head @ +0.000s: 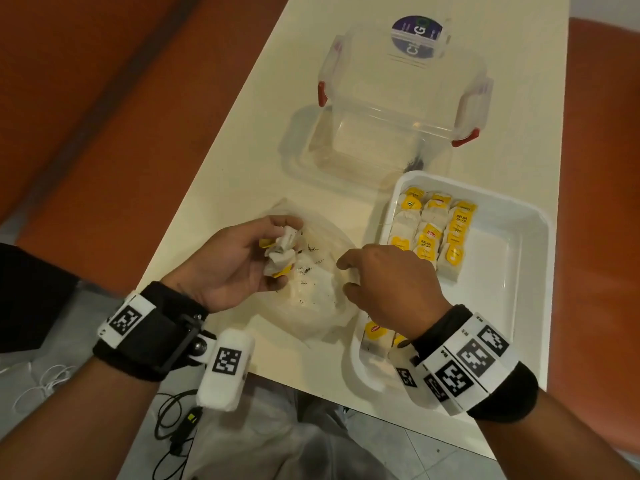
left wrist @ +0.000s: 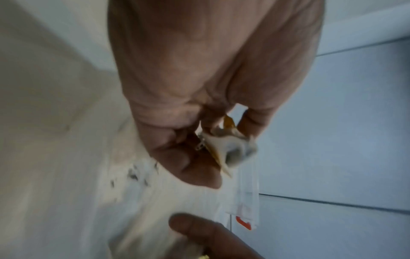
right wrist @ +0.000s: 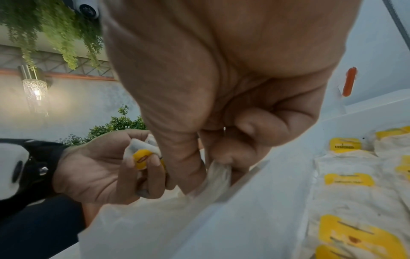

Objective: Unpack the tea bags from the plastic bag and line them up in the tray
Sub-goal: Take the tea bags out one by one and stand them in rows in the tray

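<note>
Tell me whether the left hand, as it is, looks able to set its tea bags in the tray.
Probably yes, though not directly: the left hand grips crumpled tea bags, and the right hand, pinching the plastic bag, sits between it and the tray.

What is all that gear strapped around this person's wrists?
Both hands are bare. The left wrist wears a wide black strap with a buckle and white blocks printed with black-and-white square codes. The right wrist has a black cuff under a white band carrying several similar codes, labelled R3 and R4.
</note>
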